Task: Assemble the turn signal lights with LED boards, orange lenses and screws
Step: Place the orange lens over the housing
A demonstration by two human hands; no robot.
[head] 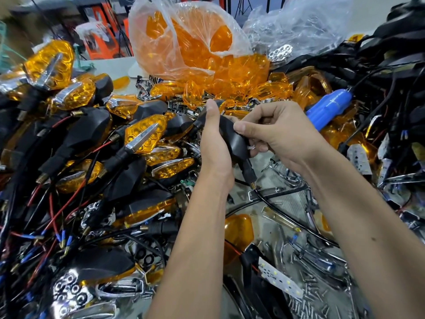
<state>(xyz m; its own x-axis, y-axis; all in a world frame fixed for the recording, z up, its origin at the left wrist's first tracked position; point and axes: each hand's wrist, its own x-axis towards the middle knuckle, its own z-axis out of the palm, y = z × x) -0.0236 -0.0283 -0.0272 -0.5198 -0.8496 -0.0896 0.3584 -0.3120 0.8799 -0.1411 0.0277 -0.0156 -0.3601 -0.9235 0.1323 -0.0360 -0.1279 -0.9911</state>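
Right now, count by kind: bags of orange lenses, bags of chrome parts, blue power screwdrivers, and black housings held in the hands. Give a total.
bag of orange lenses: 1
bag of chrome parts: 1
blue power screwdriver: 1
black housing, held by the left hand and right hand: 1
Total: 4

A blue tool handle (329, 109) is lying tilted at the right, its far end pointing up toward a heap of black cables (391, 54) that is filling the far right corner. A crumpled clear plastic bag (305, 24) holding shiny chrome pieces is sitting at the far centre-right. Orange and black frames (101, 31), blurred, are standing in the far background on the left. A tangle of red and black wires (50, 217) with blue tips is spreading across the near left. A pale tabletop (110, 67) is showing at far left-centre.
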